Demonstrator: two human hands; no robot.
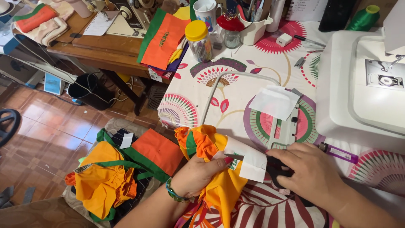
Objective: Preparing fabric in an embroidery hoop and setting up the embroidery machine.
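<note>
My left hand [198,175] grips a bunched orange, yellow and green fabric piece [206,145] with a white backing sheet [251,162] attached, at the table's near edge. My right hand [308,169] holds black-handled scissors [276,166], their blades touching the white backing. A white embroidery hoop frame [219,82] lies on the patterned tablecloth [236,63] just beyond my hands, with a loose white sheet [274,101] beside it.
A white sewing machine [363,84] stands at right. A purple-handled tool [339,153] lies by my right hand. A yellow-lidded jar [198,40], mug [206,12], folded orange cloths [162,40] sit at back. Orange and green garments [114,173] are piled at lower left.
</note>
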